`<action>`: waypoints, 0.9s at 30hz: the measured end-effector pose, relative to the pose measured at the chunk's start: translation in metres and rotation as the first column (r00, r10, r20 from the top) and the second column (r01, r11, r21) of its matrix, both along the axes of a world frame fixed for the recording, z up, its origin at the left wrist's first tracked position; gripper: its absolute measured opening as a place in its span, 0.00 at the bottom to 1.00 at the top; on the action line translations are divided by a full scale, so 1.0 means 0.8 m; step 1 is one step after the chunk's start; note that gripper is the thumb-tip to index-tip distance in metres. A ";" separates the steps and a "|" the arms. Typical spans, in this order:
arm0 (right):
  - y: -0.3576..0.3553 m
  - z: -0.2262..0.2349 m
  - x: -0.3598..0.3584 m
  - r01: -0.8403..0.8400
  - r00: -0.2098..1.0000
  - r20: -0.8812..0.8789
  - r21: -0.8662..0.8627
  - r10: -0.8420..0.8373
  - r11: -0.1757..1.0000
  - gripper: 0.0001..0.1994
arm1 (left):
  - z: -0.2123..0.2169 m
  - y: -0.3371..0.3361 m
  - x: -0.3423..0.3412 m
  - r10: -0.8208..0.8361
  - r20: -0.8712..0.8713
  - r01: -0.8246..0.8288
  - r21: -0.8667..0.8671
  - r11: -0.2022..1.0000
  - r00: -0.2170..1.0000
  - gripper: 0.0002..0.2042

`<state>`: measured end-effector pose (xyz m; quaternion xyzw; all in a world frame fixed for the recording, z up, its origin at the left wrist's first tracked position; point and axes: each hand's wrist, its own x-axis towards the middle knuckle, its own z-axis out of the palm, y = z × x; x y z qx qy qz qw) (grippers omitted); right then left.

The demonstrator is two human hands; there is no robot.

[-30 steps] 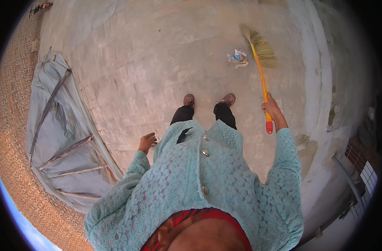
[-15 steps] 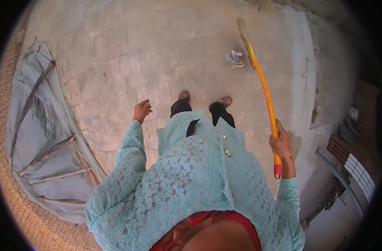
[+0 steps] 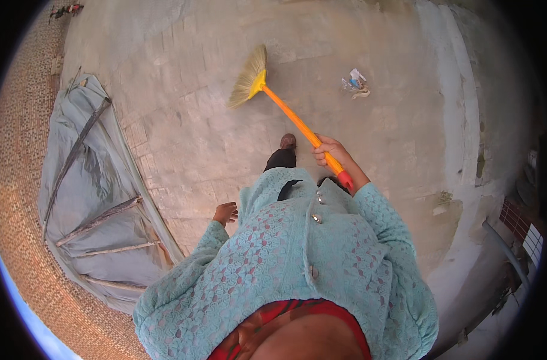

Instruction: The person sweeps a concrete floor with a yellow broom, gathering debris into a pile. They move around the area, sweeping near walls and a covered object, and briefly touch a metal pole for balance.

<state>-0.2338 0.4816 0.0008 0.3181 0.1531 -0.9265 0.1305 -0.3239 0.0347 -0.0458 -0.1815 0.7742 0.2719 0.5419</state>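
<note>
While your right hand (image 3: pixel 333 153) grips the orange-handled broom (image 3: pixel 291 116), its bristles (image 3: pixel 248 78) fanned ahead and left of your shoe (image 3: pixel 288 141), your left hand (image 3: pixel 225 213) hangs beside your jacket (image 3: pixel 273 240), fingers loosely curled.

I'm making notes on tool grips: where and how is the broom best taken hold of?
Probably by the broom's orange handle, just short of its red end, coming from the person's right and wrapping around it, as the right hand does. The slim handle slants toward that side, while the fanned bristles at the far end would likely give a poorer grip.
</note>
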 end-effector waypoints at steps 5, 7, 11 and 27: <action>-0.013 -0.069 0.027 -0.134 0.981 0.164 0.169 0.107 0.976 0.27 | 0.047 0.060 -0.030 0.098 -0.090 -0.095 0.039 0.995 0.991 0.19; 0.001 -0.070 0.078 -0.138 0.968 0.241 0.289 0.067 0.947 0.25 | 0.048 0.068 -0.043 0.052 -0.102 -0.050 0.022 0.999 0.993 0.19; 0.060 -0.040 0.165 -0.265 0.907 0.419 0.519 0.028 0.813 0.39 | 0.034 0.089 -0.057 -0.009 -0.097 0.014 0.042 0.999 0.995 0.20; 0.042 0.167 0.191 -0.203 0.939 0.343 0.590 -0.016 0.782 0.41 | 0.014 0.096 -0.094 -0.159 -0.052 0.158 -0.007 0.987 0.986 0.19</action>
